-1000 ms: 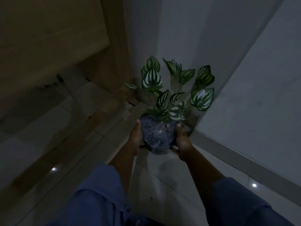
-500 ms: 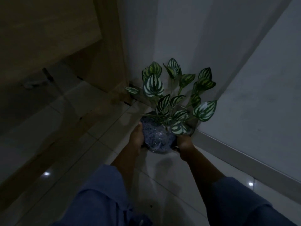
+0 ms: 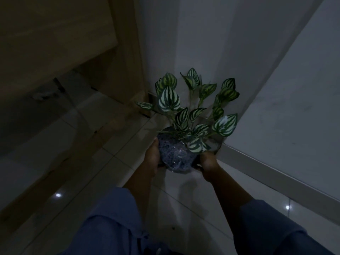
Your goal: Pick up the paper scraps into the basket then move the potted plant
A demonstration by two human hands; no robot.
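The potted plant [image 3: 176,155] has a dark speckled round pot and green leaves striped with white. It is low in the corner where two white walls meet, at or just above the tiled floor; I cannot tell whether it touches. My left hand [image 3: 152,159] grips the pot's left side. On the opposite side, my right hand [image 3: 207,163] holds the pot, partly under a leaf. No paper scraps or basket are in view.
A wooden desk with its leg [image 3: 127,57] stands to the left of the corner. White baseboard [image 3: 266,168] runs along the right wall. The glossy floor tiles [image 3: 92,162] show small light reflections. The room is dim.
Both hands have carried the plant forward and down toward the wall corner. The grip on the pot is unchanged.
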